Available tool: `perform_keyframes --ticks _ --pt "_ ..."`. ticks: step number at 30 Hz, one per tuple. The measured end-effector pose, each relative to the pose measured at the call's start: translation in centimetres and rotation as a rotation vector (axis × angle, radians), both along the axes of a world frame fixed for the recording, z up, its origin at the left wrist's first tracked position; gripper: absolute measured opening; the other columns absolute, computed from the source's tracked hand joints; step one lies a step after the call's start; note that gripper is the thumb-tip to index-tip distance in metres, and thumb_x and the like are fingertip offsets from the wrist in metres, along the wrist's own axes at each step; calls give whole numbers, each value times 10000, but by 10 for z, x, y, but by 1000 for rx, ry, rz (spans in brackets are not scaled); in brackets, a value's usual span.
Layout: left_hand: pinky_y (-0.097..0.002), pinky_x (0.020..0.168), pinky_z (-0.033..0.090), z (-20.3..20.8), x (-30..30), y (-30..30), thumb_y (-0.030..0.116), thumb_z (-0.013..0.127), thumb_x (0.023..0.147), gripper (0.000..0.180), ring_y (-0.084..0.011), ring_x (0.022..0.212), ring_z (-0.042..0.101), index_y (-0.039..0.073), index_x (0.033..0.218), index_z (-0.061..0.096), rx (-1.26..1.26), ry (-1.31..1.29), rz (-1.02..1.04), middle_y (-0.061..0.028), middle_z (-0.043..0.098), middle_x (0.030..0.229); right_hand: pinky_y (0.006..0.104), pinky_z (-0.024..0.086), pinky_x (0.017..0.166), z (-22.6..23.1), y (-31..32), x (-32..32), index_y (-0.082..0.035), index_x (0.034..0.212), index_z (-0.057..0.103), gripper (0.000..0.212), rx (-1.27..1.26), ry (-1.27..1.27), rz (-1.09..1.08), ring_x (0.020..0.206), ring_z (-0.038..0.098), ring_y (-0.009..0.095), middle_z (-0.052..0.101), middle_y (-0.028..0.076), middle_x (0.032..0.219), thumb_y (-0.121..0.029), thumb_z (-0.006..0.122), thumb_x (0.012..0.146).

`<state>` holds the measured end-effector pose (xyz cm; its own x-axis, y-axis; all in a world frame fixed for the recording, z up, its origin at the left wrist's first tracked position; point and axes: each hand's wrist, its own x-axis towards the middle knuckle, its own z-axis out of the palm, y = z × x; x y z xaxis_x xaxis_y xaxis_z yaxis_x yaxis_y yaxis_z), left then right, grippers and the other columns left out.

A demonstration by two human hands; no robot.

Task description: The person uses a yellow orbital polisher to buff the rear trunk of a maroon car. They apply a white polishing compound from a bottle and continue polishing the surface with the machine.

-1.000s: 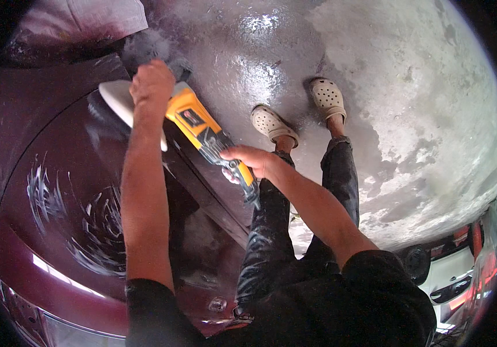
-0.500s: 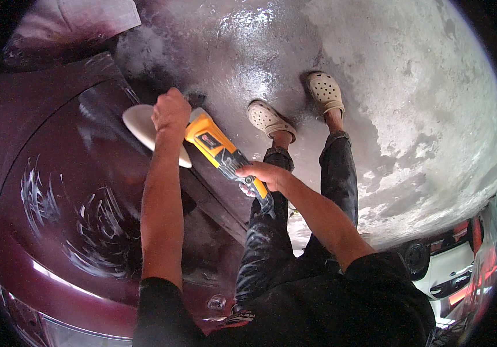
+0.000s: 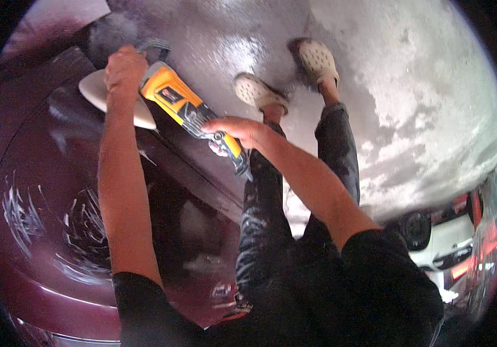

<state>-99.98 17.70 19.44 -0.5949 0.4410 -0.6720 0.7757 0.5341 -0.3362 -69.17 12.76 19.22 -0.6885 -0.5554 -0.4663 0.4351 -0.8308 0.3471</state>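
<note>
A yellow and black car polisher (image 3: pixel 170 95) is held out in front of me with both hands. My left hand (image 3: pixel 126 69) is closed in a fist at its front end, by the head; the grip inside it is mostly hidden. Farther back, my right hand (image 3: pixel 238 130) wraps round the rear handle. The round white polishing pad (image 3: pixel 93 91) is tilted and lies over the edge of a dark maroon car panel (image 3: pixel 52 153); whether it touches the paint I cannot tell. White streaks of smeared paste (image 3: pixel 20 217) mark the panel on the left.
Wet, patchy grey floor (image 3: pixel 381 69) stretches ahead and to the right. My feet, in beige clogs (image 3: pixel 318 58), stand beside the car. A pale cover (image 3: pixel 58 17) lies at the far left. A white vehicle (image 3: pixel 448 243) stands at the lower right.
Both hands have carried the polisher left and farther away, along the panel edge. My grip looks the same. The whole view has shifted a little.
</note>
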Motion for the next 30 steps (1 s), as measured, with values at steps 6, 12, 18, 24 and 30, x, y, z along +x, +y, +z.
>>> perform_keyframes --ticks 6,12,18,24,30 --pt "-505 912 530 3 62 -41 399 638 910 382 -417 1095 635 77 1115 662 -119 -76 98 -213 664 1155 360 505 550 23 -36 57 -66 1041 572 357 -119 -31 5 633 606 194 607 74 745 -374 677 894" --pt "-501 889 538 12 116 -68 364 643 913 340 -413 1071 647 81 1101 665 -193 -117 221 -204 668 1146 335 504 500 32 -59 99 -79 971 588 321 -167 -84 84 534 600 187 621 73 675 -384 664 905" --pt "-500 869 540 -8 137 -102 342 654 907 323 -407 1053 654 71 1082 669 -245 -172 276 -200 684 1098 331 507 503 28 -70 123 -89 1008 571 323 -172 -126 165 542 599 184 609 69 686 -383 661 909" --pt "-507 874 536 -15 138 -105 343 656 905 323 -413 1061 650 69 1076 668 -248 -146 273 -204 676 1123 323 507 491 25 -68 122 -78 1021 581 363 -149 -131 178 530 599 175 614 65 676 -401 687 892" --pt "-502 892 536 -10 79 -59 376 663 894 358 -418 1077 643 83 1100 663 -162 -48 102 -215 667 1148 333 495 492 12 -43 68 -65 985 572 337 -92 -28 28 543 587 183 601 75 684 -367 685 889"
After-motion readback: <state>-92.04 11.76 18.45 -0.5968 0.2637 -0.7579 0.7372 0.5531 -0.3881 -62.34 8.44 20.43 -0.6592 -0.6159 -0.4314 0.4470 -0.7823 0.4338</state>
